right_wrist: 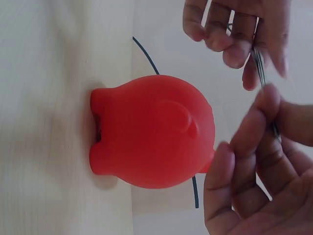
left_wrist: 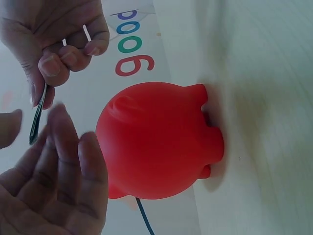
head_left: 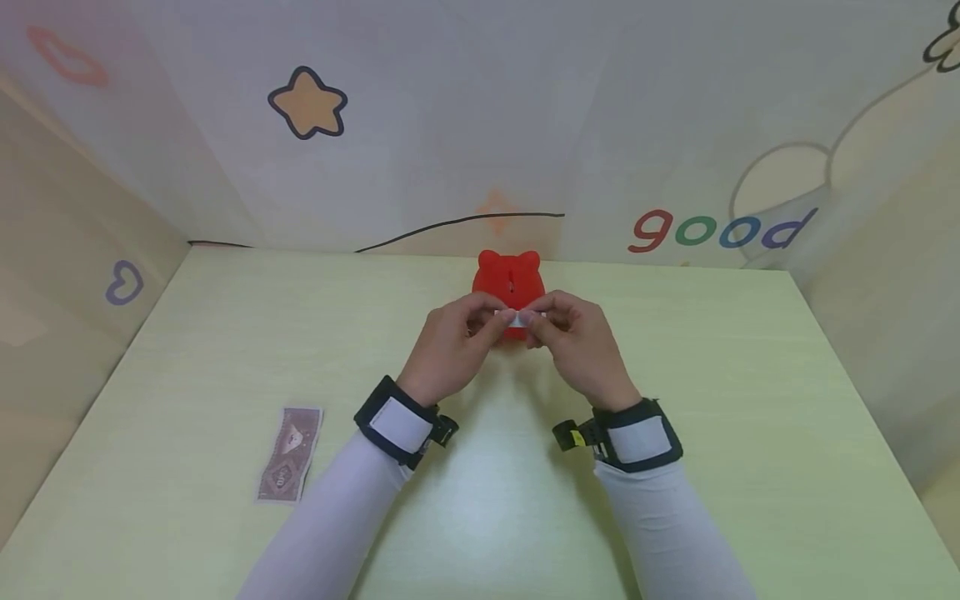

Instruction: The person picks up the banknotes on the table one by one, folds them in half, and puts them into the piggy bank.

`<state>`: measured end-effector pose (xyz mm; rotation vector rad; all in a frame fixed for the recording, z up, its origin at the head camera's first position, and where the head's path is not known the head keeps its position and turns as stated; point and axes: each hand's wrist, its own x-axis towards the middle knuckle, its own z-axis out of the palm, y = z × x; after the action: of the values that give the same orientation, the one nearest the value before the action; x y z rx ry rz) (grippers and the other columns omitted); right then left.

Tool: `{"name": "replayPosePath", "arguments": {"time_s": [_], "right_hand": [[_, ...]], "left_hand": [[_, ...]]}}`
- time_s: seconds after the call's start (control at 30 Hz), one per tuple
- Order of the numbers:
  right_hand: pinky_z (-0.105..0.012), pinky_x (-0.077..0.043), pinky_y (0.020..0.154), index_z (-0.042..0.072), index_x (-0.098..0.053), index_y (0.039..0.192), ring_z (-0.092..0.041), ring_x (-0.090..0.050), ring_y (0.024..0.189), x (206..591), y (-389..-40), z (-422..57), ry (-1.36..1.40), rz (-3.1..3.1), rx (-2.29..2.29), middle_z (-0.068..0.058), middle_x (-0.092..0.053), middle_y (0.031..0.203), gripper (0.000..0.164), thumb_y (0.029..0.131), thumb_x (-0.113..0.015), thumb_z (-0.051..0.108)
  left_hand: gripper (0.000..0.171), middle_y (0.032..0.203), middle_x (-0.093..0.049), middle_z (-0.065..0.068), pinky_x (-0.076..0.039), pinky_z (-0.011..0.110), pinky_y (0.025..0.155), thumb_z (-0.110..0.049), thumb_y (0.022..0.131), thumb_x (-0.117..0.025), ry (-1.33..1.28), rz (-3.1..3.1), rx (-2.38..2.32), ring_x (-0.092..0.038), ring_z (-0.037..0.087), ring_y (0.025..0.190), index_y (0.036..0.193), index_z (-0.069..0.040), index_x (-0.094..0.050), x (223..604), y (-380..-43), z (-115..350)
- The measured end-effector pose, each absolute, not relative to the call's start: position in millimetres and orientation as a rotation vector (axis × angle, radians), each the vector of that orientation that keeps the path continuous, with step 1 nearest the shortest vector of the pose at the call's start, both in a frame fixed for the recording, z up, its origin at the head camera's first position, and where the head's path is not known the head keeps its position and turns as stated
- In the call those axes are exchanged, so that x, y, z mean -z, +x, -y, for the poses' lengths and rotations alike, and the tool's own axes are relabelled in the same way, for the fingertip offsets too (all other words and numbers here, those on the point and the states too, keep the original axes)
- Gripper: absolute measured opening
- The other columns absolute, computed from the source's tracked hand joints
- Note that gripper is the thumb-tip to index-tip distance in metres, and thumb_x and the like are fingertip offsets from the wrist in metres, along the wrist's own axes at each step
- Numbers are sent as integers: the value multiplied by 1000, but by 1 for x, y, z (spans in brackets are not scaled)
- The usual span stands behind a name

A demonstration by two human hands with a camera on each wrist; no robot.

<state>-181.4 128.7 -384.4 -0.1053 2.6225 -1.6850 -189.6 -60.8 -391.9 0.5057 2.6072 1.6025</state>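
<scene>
A red piggy bank (head_left: 510,287) with rounded ears stands on the table, a dark slot showing in its top. Just in front of and above it, a small folded banknote (head_left: 518,319) stretches between both hands. My left hand (head_left: 456,346) holds its left end between thumb and fingertips, while my right hand (head_left: 583,346) pinches the other end. In the left wrist view the note's thin folded edge (left_wrist: 37,115) faces the camera, beside the bank's round body (left_wrist: 156,142). Seen from the right wrist, layered folds (right_wrist: 260,68) run between the two thumbs and fingers.
A second banknote (head_left: 290,454), purplish and creased, lies flat on the pale table (head_left: 750,417) at the left, near the left forearm. Behind the table's far edge rises a printed backdrop (head_left: 465,108) with a star and the word "good".
</scene>
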Motion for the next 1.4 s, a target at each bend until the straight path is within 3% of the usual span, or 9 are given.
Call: {"name": "replayPosePath", "arguments": {"time_s": [0.17,0.3,0.4,0.53,0.77,0.93,1.07,1.23,1.4], "right_hand": [[-35,-59,89,9,-67,122,-31,-69,90,384,-185,-135,141,-2656,1789,-17,-73,100,23,104,-64,23],[-28,-59,89,9,-67,124,-24,-69,88,383,-186,-137,271,-2678,1875,-15,-72,100,26,104,-63,25],[-29,-60,91,9,-68,124,-22,-70,89,382,-186,-137,334,-2685,1907,-14,-73,101,27,103,-64,26],[-33,-58,92,11,-71,122,-21,-70,94,382,-186,-136,358,-2692,1930,-13,-74,105,29,101,-68,31],[-29,-57,84,11,-72,118,-24,-66,99,386,-187,-137,340,-2694,1957,-6,-71,110,32,98,-72,36],[-23,-60,88,10,-68,118,-24,-71,103,393,-187,-142,362,-2668,1982,-6,-72,114,31,100,-70,34],[-27,-60,92,12,-70,123,-20,-74,98,396,-190,-148,381,-2691,1949,-8,-76,116,33,99,-71,35],[-27,-59,86,18,-68,136,-20,-74,96,392,-200,-151,341,-2862,1816,-10,-77,112,40,99,-70,34],[-38,-62,85,12,-64,139,-30,-74,96,383,-213,-151,149,-3087,1572,-17,-78,108,43,99,-71,26]], "left_hand": [[34,132,-62,5,-57,41,95,-31,102,-66,587,-2722,-1504,-59,23,119,132,-14,-65,397,-190,55],[52,160,-41,6,-52,48,110,-33,100,-68,660,-2844,-1265,-38,28,147,149,-19,-56,404,-191,49],[65,171,-25,7,-45,53,117,-37,99,-68,651,-2874,-1086,-22,34,157,158,-24,-45,408,-191,46],[71,175,-14,5,-37,61,120,-43,99,-66,612,-2873,-958,-13,39,160,162,-27,-37,411,-189,44],[71,176,-10,5,-39,63,118,-47,101,-62,625,-2900,-870,-11,41,161,163,-30,-31,416,-188,45],[75,176,-9,5,-40,66,116,-48,100,-63,667,-2918,-793,-14,41,161,164,-32,-28,419,-190,40],[77,176,-10,5,-40,67,114,-47,99,-65,691,-2919,-770,-15,40,160,164,-31,-28,417,-191,32],[81,176,-10,4,-40,68,114,-46,97,-69,703,-2909,-769,-14,39,161,165,-31,-28,415,-191,23],[84,176,-10,3,-38,69,115,-44,95,-72,703,-2894,-780,-13,37,161,165,-32,-27,415,-191,17]]}}
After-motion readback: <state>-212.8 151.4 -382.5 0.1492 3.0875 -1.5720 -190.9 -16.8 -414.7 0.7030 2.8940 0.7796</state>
